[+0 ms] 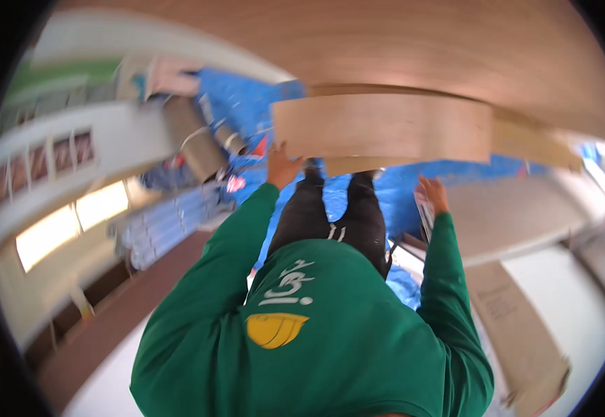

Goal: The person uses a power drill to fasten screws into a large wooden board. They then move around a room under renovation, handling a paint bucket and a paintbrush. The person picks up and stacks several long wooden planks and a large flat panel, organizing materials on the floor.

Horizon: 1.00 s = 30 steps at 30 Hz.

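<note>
A flat, light-brown wooden board (382,126) spans the space in front of my legs, under a much larger brown panel (421,42). My left hand (284,168) is at the board's lower left corner, its fingers apart and seeming to touch the edge. Below the board's right end is my right hand (434,193), apart from it, with fingers partly stretched out and nothing plainly held. A narrow strip of similar board (351,165) shows beneath the lower edge. Motion blur softens the panel and the fingertips.
Blue sheeting (229,94) covers the floor around my feet. Brown rolls (195,139) lie at the left, near a stack of wrapped bluish-white pieces (167,226). At the right are a large pale panel (518,212) and a flat cardboard piece (518,333).
</note>
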Available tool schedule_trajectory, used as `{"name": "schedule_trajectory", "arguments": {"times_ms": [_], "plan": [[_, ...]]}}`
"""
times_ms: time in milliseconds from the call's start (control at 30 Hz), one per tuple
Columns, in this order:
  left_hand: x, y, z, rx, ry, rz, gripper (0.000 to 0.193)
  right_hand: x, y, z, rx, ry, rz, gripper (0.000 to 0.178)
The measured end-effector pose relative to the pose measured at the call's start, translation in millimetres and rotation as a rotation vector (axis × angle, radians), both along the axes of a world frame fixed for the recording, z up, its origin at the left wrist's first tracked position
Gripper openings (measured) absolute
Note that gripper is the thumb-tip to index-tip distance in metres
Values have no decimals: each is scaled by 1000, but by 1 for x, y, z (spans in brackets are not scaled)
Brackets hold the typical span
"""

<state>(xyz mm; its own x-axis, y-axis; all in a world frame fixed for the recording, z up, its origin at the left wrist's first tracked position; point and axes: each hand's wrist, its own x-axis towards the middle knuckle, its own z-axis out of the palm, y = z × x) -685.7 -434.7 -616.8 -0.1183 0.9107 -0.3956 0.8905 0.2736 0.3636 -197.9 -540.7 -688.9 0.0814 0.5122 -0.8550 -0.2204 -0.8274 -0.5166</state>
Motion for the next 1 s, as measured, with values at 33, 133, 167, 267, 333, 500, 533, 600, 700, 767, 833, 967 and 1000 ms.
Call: {"name": "schedule_trajectory", "arguments": {"times_ms": [33,133,167,267,333,500,533,600,700,767,833,967,1000], "plan": [[-24,-4,15,-16,31,8,92,8,-37,-44,82,-179,218,36],[-113,-98,7,-131,93,139,88,-39,-104,-9,-222,-102,139,44],[-148,-124,3,-167,86,167,88,-51,-117,-5,-338,-201,246,42],[-197,-185,20,-296,78,328,85,-45,-198,-58,-391,-165,310,28],[-223,-237,13,-371,20,441,83,-65,-200,-31,-458,-57,208,22],[-272,-361,-11,-430,-175,595,70,-136,-163,-6,-381,-210,436,25],[-279,-368,-14,-454,-230,592,65,-152,-147,-1,-363,-213,488,26],[-309,-406,-17,-408,-214,534,59,-184,-111,-12,-306,-168,584,34],[-333,-489,-37,-306,-114,514,54,-263,-61,5,-205,-186,724,38],[-340,-483,-27,-325,-224,611,50,-284,-19,-8,-150,-138,760,37],[-339,-513,-30,-361,-337,980,56,-339,17,14,-61,-143,878,32],[-313,-579,-60,-382,-446,1526,61,-438,50,49,104,-169,1001,27],[-303,-579,-67,-399,-477,1581,63,-453,55,61,156,-200,1040,27]]}}
